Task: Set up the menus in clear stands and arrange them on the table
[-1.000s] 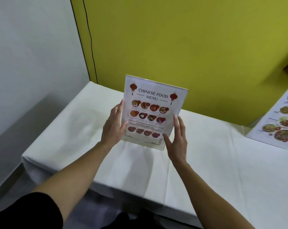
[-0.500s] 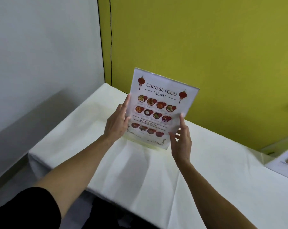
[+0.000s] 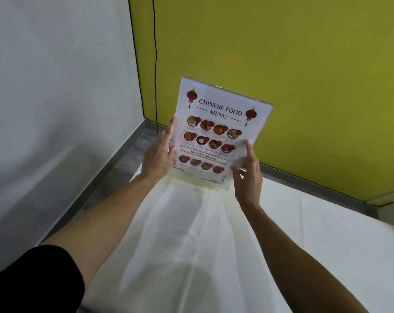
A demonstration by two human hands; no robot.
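A clear stand holding the white "Chinese Food Menu" sheet (image 3: 216,132) stands tilted near the far left corner of the table with a white cloth (image 3: 214,245). Its base looks to be at or just above the cloth; I cannot tell which. My left hand (image 3: 157,157) grips the stand's left edge. My right hand (image 3: 248,177) holds its lower right edge, thumb on the front face.
A yellow wall (image 3: 281,53) runs behind the table and a grey-white wall (image 3: 56,86) is on the left. A thin black cable (image 3: 156,64) hangs down the yellow wall. Grey floor (image 3: 123,159) shows past the table's left edge.
My view has swung left and closer; the second menu on the right has left the frame. Both hands have carried the stand toward the table's far left corner.
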